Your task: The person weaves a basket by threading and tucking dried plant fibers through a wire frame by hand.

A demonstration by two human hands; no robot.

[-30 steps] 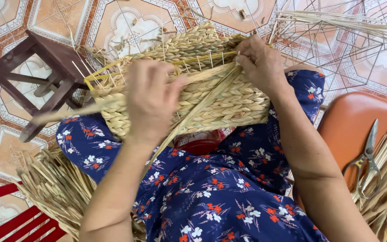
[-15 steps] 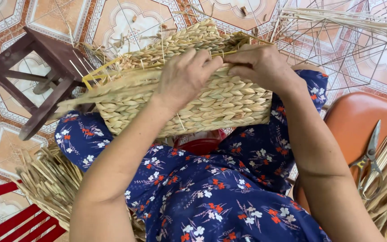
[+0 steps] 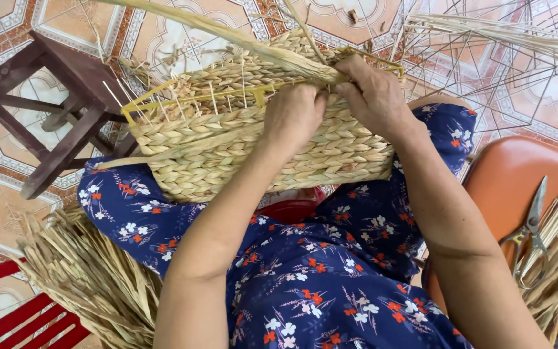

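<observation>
A half-woven straw basket (image 3: 227, 148) on a yellow wire frame (image 3: 163, 95) rests on my lap, over a blue flowered dress. My left hand (image 3: 295, 116) grips the basket's top rim near its middle. Right beside it, touching it, my right hand (image 3: 376, 94) pinches a long straw strand (image 3: 227, 35) at the rim. That strand runs up and away to the upper left. Loose strand ends stick out at the basket's left side.
A dark wooden stool (image 3: 53, 103) stands on the tiled floor at the left. A bundle of straw (image 3: 92, 278) lies at the lower left beside a red rack (image 3: 20, 317). Scissors (image 3: 529, 232) lie on an orange seat (image 3: 518, 187) at the right, with more straw and bare wire frames (image 3: 485, 71) behind.
My left hand has moved from the basket's front up and right to the rim, meeting my right hand. A long straw strand now stretches out to the upper left.
</observation>
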